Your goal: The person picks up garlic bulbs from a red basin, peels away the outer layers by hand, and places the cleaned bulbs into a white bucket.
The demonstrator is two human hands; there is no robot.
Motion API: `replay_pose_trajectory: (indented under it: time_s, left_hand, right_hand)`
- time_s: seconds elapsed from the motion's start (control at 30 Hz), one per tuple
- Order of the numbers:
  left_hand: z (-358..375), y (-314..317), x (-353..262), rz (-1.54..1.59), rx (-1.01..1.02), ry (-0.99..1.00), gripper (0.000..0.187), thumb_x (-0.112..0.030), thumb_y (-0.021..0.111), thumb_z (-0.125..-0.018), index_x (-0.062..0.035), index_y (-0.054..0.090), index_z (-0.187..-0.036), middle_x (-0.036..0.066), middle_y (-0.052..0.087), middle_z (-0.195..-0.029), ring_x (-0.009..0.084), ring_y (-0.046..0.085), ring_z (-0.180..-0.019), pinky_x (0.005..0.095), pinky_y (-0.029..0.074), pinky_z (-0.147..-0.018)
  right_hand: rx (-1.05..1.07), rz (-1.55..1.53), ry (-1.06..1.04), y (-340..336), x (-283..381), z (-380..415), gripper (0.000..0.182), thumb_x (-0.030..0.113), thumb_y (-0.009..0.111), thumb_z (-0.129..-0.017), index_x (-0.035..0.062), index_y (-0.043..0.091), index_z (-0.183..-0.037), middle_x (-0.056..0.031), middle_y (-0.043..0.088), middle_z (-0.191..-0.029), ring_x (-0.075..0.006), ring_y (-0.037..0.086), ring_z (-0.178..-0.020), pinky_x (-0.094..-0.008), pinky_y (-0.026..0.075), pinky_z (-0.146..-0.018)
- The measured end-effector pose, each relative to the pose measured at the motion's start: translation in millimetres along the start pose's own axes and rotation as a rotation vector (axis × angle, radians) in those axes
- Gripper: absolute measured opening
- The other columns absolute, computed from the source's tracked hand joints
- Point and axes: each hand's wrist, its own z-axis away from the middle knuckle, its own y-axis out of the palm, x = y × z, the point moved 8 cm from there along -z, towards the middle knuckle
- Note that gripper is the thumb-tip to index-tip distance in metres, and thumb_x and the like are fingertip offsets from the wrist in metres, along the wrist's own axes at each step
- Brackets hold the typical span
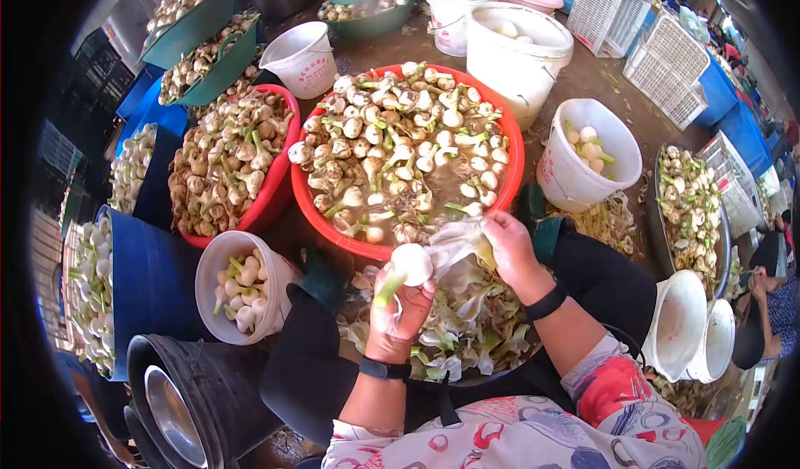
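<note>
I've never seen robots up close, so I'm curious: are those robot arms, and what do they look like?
No, they're a person's. The left hand and right hand are gloveless. Each wrist has a black band. The sleeves are pale, printed with red and dark shapes, and leave the forearms bare.

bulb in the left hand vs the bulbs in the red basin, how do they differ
The held bulb looks smooth and bare white, while many basin bulbs show brown, dirty skins. The held bulb is up in the left hand; the basin bulbs lie heaped in the red basin, some in murky water. Both show green stems, though not every basin bulb does.
</note>
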Motion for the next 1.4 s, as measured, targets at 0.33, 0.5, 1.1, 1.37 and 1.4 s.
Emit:
replay_pose_trajectory:
  time_s: [0.33, 0.5, 1.1, 1.37, 1.4]
  left_hand:
    - [0, 27, -1, 0.073, 0.084, -0.137, 0.034, -0.025, 0.049, -0.079, -0.0001, 0.051, -0.102, 0.018, 0.053, -0.102, 0.0323, 0.052, -0.095, 0.0303, 0.047, -0.058]
    - [-14, -41, -4, -0.445, -0.25, 0.126, 0.042, -0.038, 0.036, -0.089, -0.0052, 0.045, -0.114, 0.012, 0.054, -0.106, 0.0284, 0.054, -0.097, 0.0291, 0.049, -0.067]
    - [-32, -57, 1, -0.631, -0.406, -0.06, 0.028, -0.022, 0.042, -0.085, -0.0028, 0.047, -0.105, 0.009, 0.057, -0.093, 0.0188, 0.056, -0.086, 0.0285, 0.044, -0.07]
    - [-25, -40, 5, -0.762, -0.326, 0.034, 0.028, -0.024, 0.045, -0.084, -0.004, 0.048, -0.104, 0.005, 0.056, -0.093, 0.015, 0.054, -0.086, 0.0271, 0.042, -0.07]
    - [-22, -34, 1, -0.867, -0.285, 0.124, 0.029, -0.025, 0.045, -0.084, -0.0042, 0.048, -0.104, 0.003, 0.055, -0.093, 0.0137, 0.052, -0.086, 0.0264, 0.042, -0.069]
  right_hand:
    - [0.108, 1.173, -0.386, 0, 31, -24, 0.019, 0.019, 0.05, -0.078, 0.001, 0.057, -0.076, -0.0102, 0.06, -0.068, -0.0213, 0.058, -0.058, -0.033, 0.045, -0.054]
    - [0.316, 1.269, -0.672, 66, 39, 16, 0.039, 0.028, 0.067, -0.064, 0.0032, 0.058, -0.093, -0.0142, 0.058, -0.094, -0.0282, 0.054, -0.093, -0.038, 0.042, -0.081]
    - [-0.002, 1.192, -0.229, 9, -71, -217, 0.024, 0.024, 0.046, -0.08, 0.0083, 0.061, -0.091, -0.0079, 0.06, -0.075, -0.0241, 0.059, -0.065, -0.0401, 0.047, -0.06]
    - [0.335, -0.683, 0.544, 60, -42, -56, 0.029, 0.033, 0.045, -0.082, 0.0068, 0.056, -0.089, -0.0123, 0.057, -0.083, -0.0273, 0.054, -0.076, -0.031, 0.045, -0.051]
    - [0.303, -0.601, 0.526, 59, -43, -43, 0.03, 0.033, 0.046, -0.082, 0.005, 0.055, -0.089, -0.013, 0.058, -0.083, -0.0283, 0.054, -0.075, -0.0318, 0.046, -0.055]
